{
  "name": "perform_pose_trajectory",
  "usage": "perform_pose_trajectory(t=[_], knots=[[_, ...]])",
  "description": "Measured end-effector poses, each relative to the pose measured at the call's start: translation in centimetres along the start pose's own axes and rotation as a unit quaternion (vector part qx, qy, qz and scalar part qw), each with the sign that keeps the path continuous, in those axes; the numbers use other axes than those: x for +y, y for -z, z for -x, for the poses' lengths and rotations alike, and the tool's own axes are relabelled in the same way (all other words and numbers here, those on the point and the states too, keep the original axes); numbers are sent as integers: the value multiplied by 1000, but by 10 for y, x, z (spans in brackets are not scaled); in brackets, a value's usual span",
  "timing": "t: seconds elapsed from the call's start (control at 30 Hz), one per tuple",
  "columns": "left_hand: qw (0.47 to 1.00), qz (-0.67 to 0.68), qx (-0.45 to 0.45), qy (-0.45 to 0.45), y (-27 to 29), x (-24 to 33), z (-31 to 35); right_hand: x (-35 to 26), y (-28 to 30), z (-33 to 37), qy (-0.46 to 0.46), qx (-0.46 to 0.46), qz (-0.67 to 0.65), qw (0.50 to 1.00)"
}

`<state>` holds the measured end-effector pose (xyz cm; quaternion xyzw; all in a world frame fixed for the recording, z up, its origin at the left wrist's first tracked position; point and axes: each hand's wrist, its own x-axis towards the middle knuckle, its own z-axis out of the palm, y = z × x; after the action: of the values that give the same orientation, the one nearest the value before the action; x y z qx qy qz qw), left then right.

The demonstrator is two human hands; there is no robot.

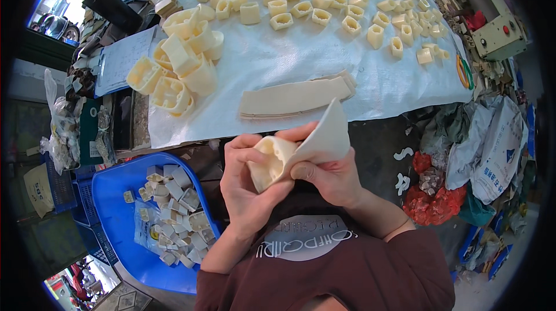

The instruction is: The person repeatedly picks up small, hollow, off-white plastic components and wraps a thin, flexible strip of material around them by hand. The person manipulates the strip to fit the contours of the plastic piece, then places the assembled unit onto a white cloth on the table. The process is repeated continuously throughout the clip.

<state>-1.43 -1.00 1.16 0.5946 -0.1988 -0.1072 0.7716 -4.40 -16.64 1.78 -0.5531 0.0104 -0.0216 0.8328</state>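
Just below the stack of cream sheet strips (295, 98) on the white-covered desk (324, 62), the left hand (246, 186) cups a cream hollow plastic moulding (271, 159) while the right hand (330, 180) pinches a pale sheet (325, 136) against it. The step looks like rubbing its surface; next calls for turning the piece.

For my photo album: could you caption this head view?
Both hands, left and right, rub a cream plastic piece with a pale sheet.

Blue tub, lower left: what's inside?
The blue tub holds a heap of small pale moulded pieces, some on a clear plastic bag. Whatever lies beneath the heap is covered.
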Motion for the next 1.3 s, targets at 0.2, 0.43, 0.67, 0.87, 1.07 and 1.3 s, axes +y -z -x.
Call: perform_pose_trajectory(t=[0.2, 0.43, 0.67, 0.87, 1.07, 1.3], knots=[[998, -51, -45, -13, 6, 8, -5, -3, 15, -1, -69, 27, -97, 993], [992, -39, -115, -15, 16, 6, -10, -7, 15, -3, -76, 5, -100, 992], [984, -141, 89, 55, -16, 3, -1, -3, 4, 0, -30, 42, 1, 999], [998, -66, -20, -2, -6, 4, -3, 4, 21, -3, 11, -3, -45, 999], [996, -11, -90, -13, 4, 4, 0, -2, 17, 0, -64, -27, -89, 994], [988, -114, -87, -65, 1, 1, -3, 9, 21, 1, 8, 1, -50, 999]])
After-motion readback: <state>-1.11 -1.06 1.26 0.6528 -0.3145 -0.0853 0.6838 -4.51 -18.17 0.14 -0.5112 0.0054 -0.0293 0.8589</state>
